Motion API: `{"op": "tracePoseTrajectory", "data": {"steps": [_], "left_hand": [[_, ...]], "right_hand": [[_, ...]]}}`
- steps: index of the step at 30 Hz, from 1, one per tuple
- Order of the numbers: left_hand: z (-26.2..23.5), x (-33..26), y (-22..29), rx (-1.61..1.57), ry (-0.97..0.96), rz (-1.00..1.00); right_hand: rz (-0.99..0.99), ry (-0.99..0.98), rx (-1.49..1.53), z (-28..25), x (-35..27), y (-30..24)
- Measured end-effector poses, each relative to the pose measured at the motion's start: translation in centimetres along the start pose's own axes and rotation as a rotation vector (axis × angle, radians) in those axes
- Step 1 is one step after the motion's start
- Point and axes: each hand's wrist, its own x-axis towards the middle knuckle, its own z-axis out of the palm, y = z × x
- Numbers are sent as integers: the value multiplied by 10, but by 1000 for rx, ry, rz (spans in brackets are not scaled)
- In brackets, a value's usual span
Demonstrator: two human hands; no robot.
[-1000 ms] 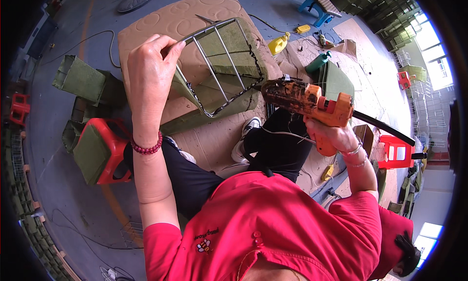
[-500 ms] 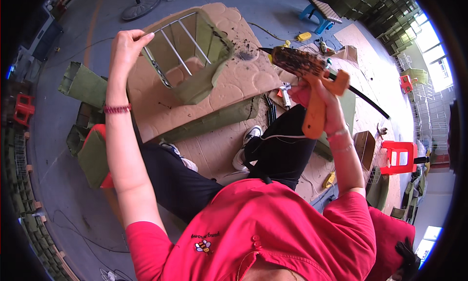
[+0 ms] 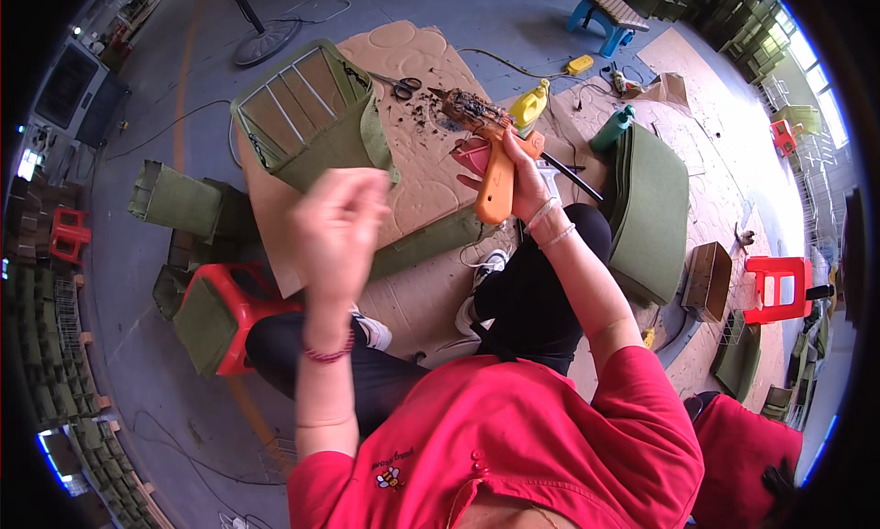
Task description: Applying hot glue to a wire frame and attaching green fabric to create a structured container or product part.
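Observation:
My right hand [image 3: 527,176] is wrapped round an orange glue gun [image 3: 496,176]. The gun's nozzle end is coated in dark, burnt-looking residue, and a black glue stick [image 3: 573,176] juts out of its rear. Beneath my left hand [image 3: 344,222], which is smeared by motion, lies the board; what its fingers do cannot be made out. Just beyond that hand rests a green fabric box [image 3: 335,153] with a white wire frame [image 3: 291,93], tilted on the cardboard-topped work surface [image 3: 426,176]. Black-handled scissors [image 3: 403,87] lie beside the box.
Stacked green panels [image 3: 651,217] stand at my right, near a green bottle [image 3: 612,130] and a yellow bottle [image 3: 530,105]. A red stool [image 3: 243,323] bearing green fabric is at my left. Farther off are a blue step stool [image 3: 600,25] and a fan base [image 3: 261,45].
My left hand has let go of the wire frame and moved right and nearer to me. My right hand has brought the glue gun left. The box sits farther left, and the scissors now show.

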Motion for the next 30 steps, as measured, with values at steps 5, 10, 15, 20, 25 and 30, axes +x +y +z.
{"op": "tracePoseTrajectory", "data": {"steps": [5,10,15,20,25,30], "left_hand": [[88,-3,-87,-461,-108,-453],[104,-9,-102,-720,-570,-666],[71,-11,-112,-708,-583,-607],[27,-9,-87,-814,-408,-485],[44,-22,-100,-647,-233,-532],[89,-28,-74,-612,-216,-605]], "right_hand": [[35,-40,15,8,-18,9],[20,-24,52,-1,-34,10],[133,-44,-20,-15,-48,-1],[63,-54,-180,-26,-56,-13],[44,-105,-200,6,-64,-14],[95,-151,-37,19,-65,-3]]}}
